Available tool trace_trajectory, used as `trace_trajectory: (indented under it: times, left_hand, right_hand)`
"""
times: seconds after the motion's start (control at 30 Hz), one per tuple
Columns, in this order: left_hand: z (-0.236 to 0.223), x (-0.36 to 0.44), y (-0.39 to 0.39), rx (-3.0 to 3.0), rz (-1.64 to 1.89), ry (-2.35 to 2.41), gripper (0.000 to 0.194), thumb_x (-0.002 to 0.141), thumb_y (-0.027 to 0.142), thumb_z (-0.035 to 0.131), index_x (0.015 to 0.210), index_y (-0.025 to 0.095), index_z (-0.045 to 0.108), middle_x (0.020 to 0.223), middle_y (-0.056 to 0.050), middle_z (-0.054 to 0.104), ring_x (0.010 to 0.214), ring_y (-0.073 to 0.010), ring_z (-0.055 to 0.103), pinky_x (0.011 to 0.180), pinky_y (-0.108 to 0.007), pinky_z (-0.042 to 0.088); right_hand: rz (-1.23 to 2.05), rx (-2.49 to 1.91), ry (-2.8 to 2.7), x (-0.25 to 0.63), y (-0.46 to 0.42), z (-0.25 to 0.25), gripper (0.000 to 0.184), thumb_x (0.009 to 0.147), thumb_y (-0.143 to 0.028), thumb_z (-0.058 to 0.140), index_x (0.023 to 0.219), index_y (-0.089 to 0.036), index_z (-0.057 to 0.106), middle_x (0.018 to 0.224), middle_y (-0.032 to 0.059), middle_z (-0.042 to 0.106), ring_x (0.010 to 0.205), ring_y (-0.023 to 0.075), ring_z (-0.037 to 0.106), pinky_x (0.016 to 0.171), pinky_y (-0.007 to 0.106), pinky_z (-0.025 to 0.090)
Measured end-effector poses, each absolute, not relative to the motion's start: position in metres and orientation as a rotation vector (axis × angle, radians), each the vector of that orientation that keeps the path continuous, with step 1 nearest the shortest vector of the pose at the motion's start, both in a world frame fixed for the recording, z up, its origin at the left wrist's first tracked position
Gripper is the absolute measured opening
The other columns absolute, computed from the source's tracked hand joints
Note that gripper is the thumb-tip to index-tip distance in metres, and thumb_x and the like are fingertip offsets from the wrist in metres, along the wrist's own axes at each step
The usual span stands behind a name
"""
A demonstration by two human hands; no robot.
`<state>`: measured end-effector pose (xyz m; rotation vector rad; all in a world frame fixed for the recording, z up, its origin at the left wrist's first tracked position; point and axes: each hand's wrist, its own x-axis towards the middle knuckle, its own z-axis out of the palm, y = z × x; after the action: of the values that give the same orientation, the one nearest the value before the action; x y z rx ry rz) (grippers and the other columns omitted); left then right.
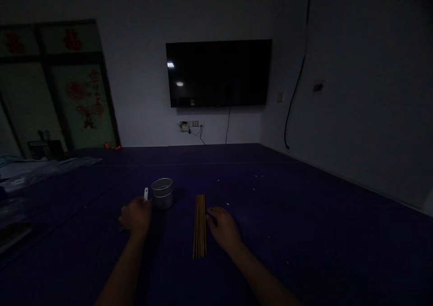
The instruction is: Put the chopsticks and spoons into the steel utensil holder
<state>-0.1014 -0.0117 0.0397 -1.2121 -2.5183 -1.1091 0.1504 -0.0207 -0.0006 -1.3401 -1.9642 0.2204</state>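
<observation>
My left hand (pixel 135 216) is closed around a slim utensil with a pale flat end (pixel 145 193). A small hole shows near the tip of that end; the rest is mostly hidden by my fingers. Just right of this hand stands an upright metal cup (pixel 163 194) with a perforated lower wall. Several wooden chopsticks (pixel 200 227) lie side by side on the dark blue surface, pointing away from me. My right hand (pixel 223 227) rests beside their right edge, thumb and fingers apart, holding nothing.
Small white scraps (pixel 228 204) are scattered on the blue surface (pixel 324 234) to the right. Crumpled clear plastic (pixel 57 168) lies at the left. A television (pixel 219 74) hangs on the far wall, above sockets and cables. The room is dim.
</observation>
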Motion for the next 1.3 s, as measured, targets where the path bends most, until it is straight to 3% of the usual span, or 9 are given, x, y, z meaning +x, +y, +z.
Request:
trace_trajectory:
  times: [0.2, 0.5, 0.67, 0.77, 0.9, 1.1, 1.3]
  left_hand:
    - [0.048, -0.089, -0.012, -1.162, -1.492, -1.835, 0.031, 0.084, 0.038, 0.044, 0.099, 0.018, 0.062, 0.099, -0.011, 0.066, 0.096, -0.0256, 0.055, 0.085, -0.041, 0.038]
    - [0.030, -0.006, -0.024, -1.799, -1.516, -1.119, 0.016, 0.087, 0.027, 0.051, 0.095, 0.020, 0.062, 0.085, -0.005, 0.069, 0.082, -0.0160, 0.063, 0.080, -0.032, 0.046]
    - [0.007, 0.028, -0.032, -1.987, -1.605, -1.049, 0.017, 0.088, 0.027, 0.049, 0.097, 0.019, 0.060, 0.086, -0.006, 0.068, 0.082, -0.0160, 0.064, 0.075, -0.030, 0.052]
    - [0.004, 0.033, -0.035, -2.003, -1.646, -1.057, 0.015, 0.087, 0.027, 0.050, 0.095, 0.018, 0.060, 0.086, -0.006, 0.068, 0.082, -0.0157, 0.064, 0.074, -0.029, 0.052]
    - [0.008, 0.029, -0.035, -2.052, -1.660, -1.180, 0.020, 0.089, 0.031, 0.045, 0.093, 0.019, 0.061, 0.084, -0.006, 0.068, 0.079, -0.0159, 0.064, 0.073, -0.029, 0.052]
    - [0.010, 0.016, -0.025, -2.073, -1.544, -1.297, 0.025, 0.090, 0.033, 0.041, 0.089, 0.019, 0.062, 0.084, -0.007, 0.067, 0.081, -0.0170, 0.063, 0.075, -0.031, 0.050]
    - [0.016, -0.010, -0.014, -1.849, -1.429, -1.388, 0.025, 0.090, 0.031, 0.039, 0.088, 0.019, 0.061, 0.083, -0.007, 0.065, 0.082, -0.0181, 0.060, 0.078, -0.032, 0.045]
  right_hand:
    - [0.232, -1.315, -1.926, 0.149, -0.022, 0.002, 0.031, 0.086, -0.019, 0.046, 0.107, -0.015, 0.068, 0.113, 0.0100, 0.066, 0.108, 0.0211, 0.058, 0.096, 0.035, 0.041]
    - [0.223, -1.197, -1.964, 0.145, -0.030, 0.011, 0.033, 0.082, -0.020, 0.052, 0.112, -0.020, 0.064, 0.113, 0.0074, 0.065, 0.106, 0.0204, 0.058, 0.093, 0.031, 0.043]
    - [0.301, -1.244, -1.950, 0.146, -0.031, 0.012, 0.028, 0.075, -0.009, 0.051, 0.092, -0.019, 0.070, 0.100, 0.0076, 0.069, 0.096, 0.0194, 0.062, 0.087, 0.027, 0.044]
    - [0.337, -1.200, -1.877, 0.147, -0.030, 0.010, 0.030, 0.076, -0.006, 0.046, 0.090, -0.018, 0.071, 0.094, 0.0077, 0.070, 0.090, 0.0180, 0.064, 0.083, 0.026, 0.045]
    - [0.348, -1.141, -1.802, 0.149, -0.027, 0.010, 0.030, 0.084, -0.013, 0.041, 0.089, -0.017, 0.071, 0.091, 0.0080, 0.071, 0.084, 0.0171, 0.064, 0.078, 0.025, 0.046]
    - [0.341, -1.330, -1.771, 0.159, -0.019, 0.012, 0.030, 0.087, -0.026, 0.044, 0.077, -0.018, 0.071, 0.072, 0.0045, 0.071, 0.062, 0.0160, 0.063, 0.056, 0.023, 0.041]
    - [0.252, -1.543, -1.818, 0.165, -0.013, 0.001, 0.027, 0.082, -0.021, 0.049, 0.069, -0.018, 0.072, 0.073, 0.0070, 0.072, 0.067, 0.0171, 0.066, 0.060, 0.023, 0.041]
